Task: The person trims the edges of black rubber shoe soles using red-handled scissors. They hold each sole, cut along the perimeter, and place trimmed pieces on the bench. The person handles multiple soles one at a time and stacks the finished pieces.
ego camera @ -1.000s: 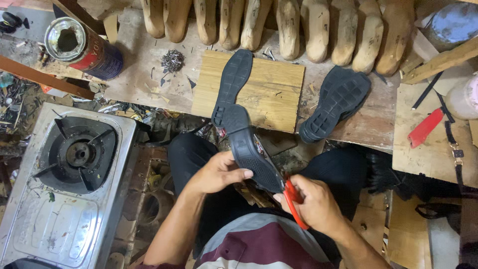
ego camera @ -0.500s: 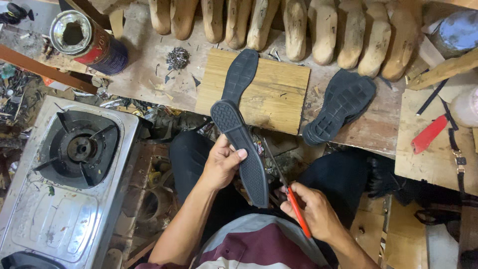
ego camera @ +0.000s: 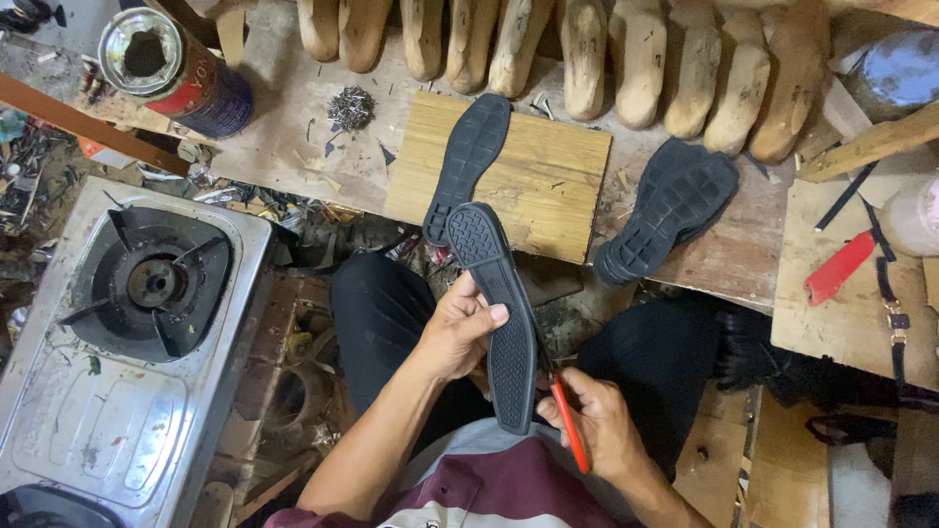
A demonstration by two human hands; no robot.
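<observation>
Turned more upright since earlier, the light, flexible rubber sole is pinched mid-length by the left hand; the right hand grips red scissors alongside.

Scarred wooden workbench (littered with scraps); steel gas stove at left.

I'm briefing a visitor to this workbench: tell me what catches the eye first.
At centre, the left hand grips a black rubber shoe sole while the right hand works its edge with a red-handled tool. Above, wooden shoe lasts line the bench's back edge. At left sits a steel gas stove.
</observation>
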